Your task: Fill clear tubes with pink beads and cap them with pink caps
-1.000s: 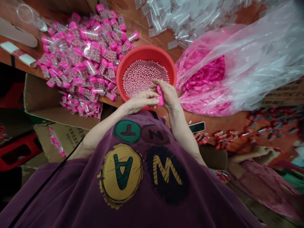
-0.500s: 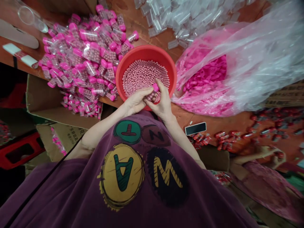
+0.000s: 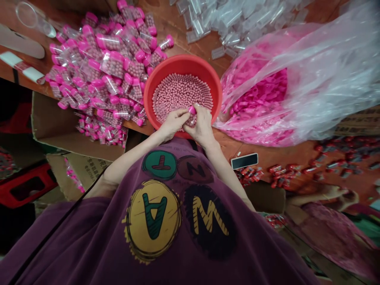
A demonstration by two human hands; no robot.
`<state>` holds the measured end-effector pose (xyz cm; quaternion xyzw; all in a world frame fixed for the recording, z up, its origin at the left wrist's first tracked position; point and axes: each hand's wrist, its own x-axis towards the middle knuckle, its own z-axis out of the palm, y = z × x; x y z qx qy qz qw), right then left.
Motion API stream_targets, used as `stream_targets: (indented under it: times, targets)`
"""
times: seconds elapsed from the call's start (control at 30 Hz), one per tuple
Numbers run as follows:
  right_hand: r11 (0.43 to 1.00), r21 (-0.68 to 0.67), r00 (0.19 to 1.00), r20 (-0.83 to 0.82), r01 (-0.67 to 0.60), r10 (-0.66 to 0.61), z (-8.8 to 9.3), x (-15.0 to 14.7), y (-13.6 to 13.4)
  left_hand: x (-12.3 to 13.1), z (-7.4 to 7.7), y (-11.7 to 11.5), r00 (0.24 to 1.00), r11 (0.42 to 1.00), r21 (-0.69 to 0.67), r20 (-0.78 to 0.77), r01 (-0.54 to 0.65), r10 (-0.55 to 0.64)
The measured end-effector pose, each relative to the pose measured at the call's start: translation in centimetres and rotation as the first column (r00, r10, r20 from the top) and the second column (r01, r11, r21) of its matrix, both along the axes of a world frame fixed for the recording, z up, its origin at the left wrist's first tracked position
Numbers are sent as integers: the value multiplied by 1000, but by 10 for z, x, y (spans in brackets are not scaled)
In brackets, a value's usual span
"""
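Over the near rim of a red bowl (image 3: 218, 93) my two hands meet around a small clear bottle (image 3: 192, 120) with a bright pink cap (image 3: 192, 110). Pink beads show inside the bottle. My left hand (image 3: 175, 122) is closed, its thumb and forefinger at the cap. Wrapped round the bottle's other side is my right hand (image 3: 203, 123), with its fingers bent near the cap. Many small pink beads (image 3: 181, 91) fill the bottom of the bowl.
A heap of filled, pink-capped bottles (image 3: 103, 71) lies left, partly in a cardboard box (image 3: 56, 122). Clear empty tubes (image 3: 231, 19) lie at the back. A plastic bag of pink caps (image 3: 264, 95) stands right, near a phone (image 3: 244, 161). Another person's hand (image 3: 347, 198) is at far right.
My right hand's fingers have folded in over the capped bottle; before, its forefinger reached up past the cap. The left hand has shifted slightly. The other person's hands have moved a little.
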<state>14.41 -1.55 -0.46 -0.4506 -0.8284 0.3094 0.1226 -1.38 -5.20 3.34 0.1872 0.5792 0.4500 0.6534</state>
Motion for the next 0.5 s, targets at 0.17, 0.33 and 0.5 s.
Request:
stream_targets:
  times: [0.17, 0.33, 0.5]
  targets:
    - [994, -106, 995, 99, 25, -15, 2, -9, 5, 3, -1, 7, 997, 990, -133, 68, -38, 47]
    - [963, -263, 996, 75, 62, -44, -24, -24, 3, -3, -25, 19, 1000, 928, -373, -17, 3, -10]
    - [949, -300, 987, -94, 99, -133, -51, -12, 38, -45, -36, 81, 979, 972, -236, -202, -18, -31]
